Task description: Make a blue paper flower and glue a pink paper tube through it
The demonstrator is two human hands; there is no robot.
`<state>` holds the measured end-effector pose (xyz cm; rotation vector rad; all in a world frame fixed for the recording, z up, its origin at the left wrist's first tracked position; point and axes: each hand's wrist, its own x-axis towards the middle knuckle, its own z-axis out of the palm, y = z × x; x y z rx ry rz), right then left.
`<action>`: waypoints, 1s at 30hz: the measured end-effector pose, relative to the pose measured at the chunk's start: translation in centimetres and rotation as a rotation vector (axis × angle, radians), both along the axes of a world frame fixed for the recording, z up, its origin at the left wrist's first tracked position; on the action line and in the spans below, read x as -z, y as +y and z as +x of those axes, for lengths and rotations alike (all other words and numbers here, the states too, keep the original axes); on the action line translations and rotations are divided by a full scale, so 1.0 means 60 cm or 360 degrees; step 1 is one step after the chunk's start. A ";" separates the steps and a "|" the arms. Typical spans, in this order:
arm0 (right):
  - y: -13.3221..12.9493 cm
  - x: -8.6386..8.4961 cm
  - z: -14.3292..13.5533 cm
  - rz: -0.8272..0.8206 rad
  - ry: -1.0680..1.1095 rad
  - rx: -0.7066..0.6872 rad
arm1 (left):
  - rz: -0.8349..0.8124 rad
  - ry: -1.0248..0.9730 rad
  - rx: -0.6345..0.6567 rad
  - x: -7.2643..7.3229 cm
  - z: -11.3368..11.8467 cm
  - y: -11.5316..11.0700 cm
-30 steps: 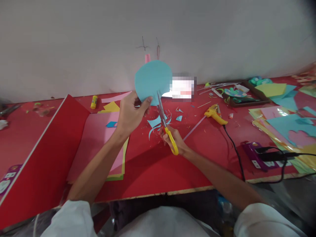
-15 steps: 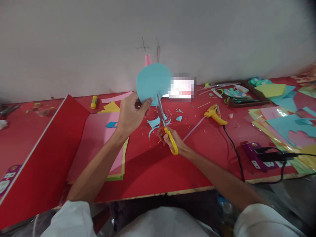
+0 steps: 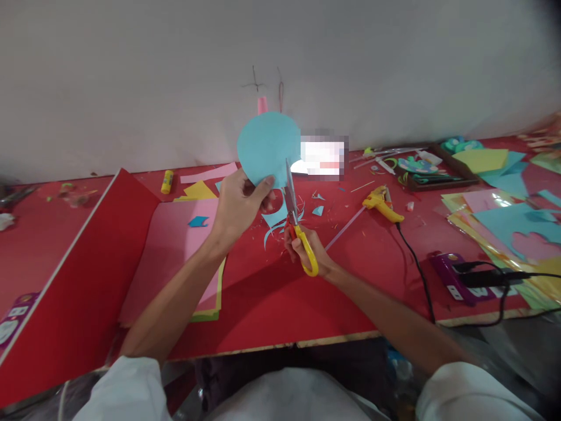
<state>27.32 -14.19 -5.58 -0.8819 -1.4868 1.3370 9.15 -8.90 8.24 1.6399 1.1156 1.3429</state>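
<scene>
Your left hand (image 3: 239,202) pinches the blue disc (image 3: 269,146) at its lower edge, up above the table (image 3: 280,310); your right hand (image 3: 307,248) grips the scissors (image 3: 291,199), fingers closed round the handles, blades at the disc's lower right edge; scraps (image 3: 275,217) lie below; glue gun (image 3: 383,204) to the right.

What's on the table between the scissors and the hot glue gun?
Small light-blue paper scraps, plus a translucent glue stick slanting from the hot glue gun toward the right hand holding the scissors. Shows in the head view.
</scene>
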 end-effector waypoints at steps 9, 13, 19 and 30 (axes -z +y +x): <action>-0.001 0.001 -0.003 -0.0016 0.0116 0.0010 | -0.0074 -0.0055 0.0056 0.010 0.004 -0.002; 0.000 0.005 0.000 0.0014 0.0114 -0.0005 | -0.0074 -0.0036 0.0043 0.007 0.004 -0.002; 0.009 0.006 -0.009 0.0002 0.0079 0.0021 | -0.0024 0.0178 -0.0014 -0.013 -0.009 -0.001; -0.001 -0.011 -0.005 -0.0027 0.0100 0.0006 | -0.0144 0.0203 0.0111 -0.020 -0.005 -0.008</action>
